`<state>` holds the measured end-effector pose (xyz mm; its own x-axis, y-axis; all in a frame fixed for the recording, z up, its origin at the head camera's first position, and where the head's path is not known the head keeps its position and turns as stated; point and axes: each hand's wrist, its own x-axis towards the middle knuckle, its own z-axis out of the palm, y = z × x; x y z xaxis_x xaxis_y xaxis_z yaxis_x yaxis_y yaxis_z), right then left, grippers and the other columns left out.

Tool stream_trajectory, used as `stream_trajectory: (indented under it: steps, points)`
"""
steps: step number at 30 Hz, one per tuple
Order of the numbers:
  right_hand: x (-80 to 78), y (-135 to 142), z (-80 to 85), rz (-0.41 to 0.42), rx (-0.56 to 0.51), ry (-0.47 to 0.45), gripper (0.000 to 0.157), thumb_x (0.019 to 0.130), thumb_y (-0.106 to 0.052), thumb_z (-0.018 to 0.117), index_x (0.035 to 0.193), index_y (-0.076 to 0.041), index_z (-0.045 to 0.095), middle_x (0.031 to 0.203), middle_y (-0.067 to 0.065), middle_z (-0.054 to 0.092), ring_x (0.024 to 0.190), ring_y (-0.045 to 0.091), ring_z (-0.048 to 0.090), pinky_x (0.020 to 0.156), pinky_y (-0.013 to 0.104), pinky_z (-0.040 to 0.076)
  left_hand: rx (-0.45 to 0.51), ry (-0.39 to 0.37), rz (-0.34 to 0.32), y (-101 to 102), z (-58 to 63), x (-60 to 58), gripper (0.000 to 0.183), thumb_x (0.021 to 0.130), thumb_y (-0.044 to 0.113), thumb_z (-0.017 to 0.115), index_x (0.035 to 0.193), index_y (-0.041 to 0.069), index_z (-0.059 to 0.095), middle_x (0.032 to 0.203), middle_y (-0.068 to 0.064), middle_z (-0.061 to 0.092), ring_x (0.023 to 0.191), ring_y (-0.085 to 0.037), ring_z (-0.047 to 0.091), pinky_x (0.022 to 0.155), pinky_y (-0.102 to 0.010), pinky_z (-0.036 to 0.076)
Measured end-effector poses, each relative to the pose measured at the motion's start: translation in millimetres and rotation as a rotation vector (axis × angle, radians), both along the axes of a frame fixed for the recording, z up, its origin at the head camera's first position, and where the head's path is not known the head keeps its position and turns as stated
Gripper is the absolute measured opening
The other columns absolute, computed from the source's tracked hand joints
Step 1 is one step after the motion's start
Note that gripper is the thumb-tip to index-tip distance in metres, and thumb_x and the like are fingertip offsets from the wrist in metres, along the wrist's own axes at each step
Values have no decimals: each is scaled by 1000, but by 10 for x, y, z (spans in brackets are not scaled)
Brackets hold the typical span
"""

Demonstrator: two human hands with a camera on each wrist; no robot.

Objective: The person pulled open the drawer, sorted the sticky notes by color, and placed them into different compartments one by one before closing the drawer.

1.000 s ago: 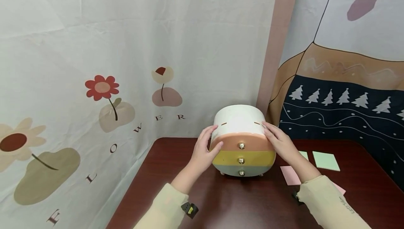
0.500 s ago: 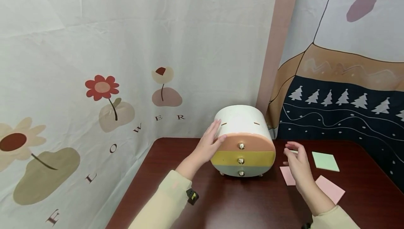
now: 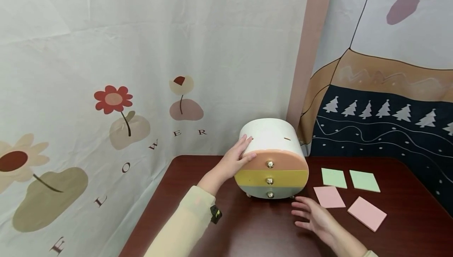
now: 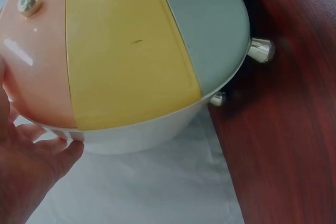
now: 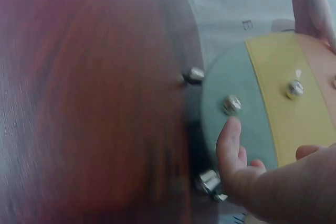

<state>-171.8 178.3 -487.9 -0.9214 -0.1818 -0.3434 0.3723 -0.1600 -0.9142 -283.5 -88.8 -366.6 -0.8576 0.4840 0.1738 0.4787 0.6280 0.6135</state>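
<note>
A small oval drawer box (image 3: 270,131) with a white shell stands on short metallic feet. Its front has an orange drawer (image 3: 290,160), a yellow drawer (image 3: 286,179) and a grey-green drawer (image 5: 247,72), each with a shiny round knob. All three drawers sit closed. My left hand (image 3: 231,164) rests on the upper left of the box, fingers extended over the white shell and thumb at the edge of the orange front. In front of the lower right of the box is my right hand (image 3: 318,219), fingers loosely spread and holding nothing.
Two green sticky-note pads (image 3: 334,178) and two pink ones (image 3: 368,213) lie on the dark red table (image 3: 276,229) to the right of the box. A printed curtain (image 3: 226,52) hangs close behind the table.
My right hand has left the right side of the box, swung out over the note pads, then come down and left toward the bottom drawer. My left hand stays on the box.
</note>
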Motion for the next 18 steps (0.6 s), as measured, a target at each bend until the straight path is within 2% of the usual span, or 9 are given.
stream_trajectory:
  steps: [4, 7, 9, 14, 18]
  points:
    - [-5, -125, -70, 124, -134, -20, 61, 102, -37, 35, 143, 7, 25, 129, 13, 57, 113, 24, 59, 93, 46, 48, -17, 17, 31, 5, -37, 1, 69, 91, 60, 46, 151, 34, 21, 160, 3, 10, 145, -21, 18, 114, -47, 25]
    - [-45, -230, -76, 193, -211, -17, 63, 101, -42, 38, 142, 5, 30, 127, 8, 59, 115, 24, 58, 94, 44, 48, -33, 44, 52, 11, -57, 1, 69, 90, 62, 45, 150, 36, 22, 159, 5, 13, 144, -20, 21, 113, -46, 26]
    - [-81, -308, -56, 227, -247, -14, 65, 100, -44, 37, 143, 4, 29, 125, 5, 60, 115, 23, 58, 95, 43, 47, -45, 65, 61, 13, -67, -1, 69, 90, 63, 44, 150, 37, 23, 159, 5, 14, 144, -20, 23, 113, -46, 27]
    - [-156, -460, 30, 271, -336, -43, 56, 102, -45, 30, 138, -3, 39, 115, 1, 62, 107, 18, 60, 91, 39, 48, -52, 90, 73, 13, -78, 7, 68, 90, 63, 44, 149, 37, 25, 158, 4, 16, 143, -21, 26, 112, -47, 29]
    - [-191, -546, 90, 282, -403, -63, 48, 101, -48, 28, 124, -11, 48, 113, 3, 61, 103, 18, 60, 85, 35, 49, -48, 97, 79, 13, -87, 12, 68, 90, 64, 44, 149, 36, 25, 158, 4, 17, 143, -22, 26, 111, -48, 30]
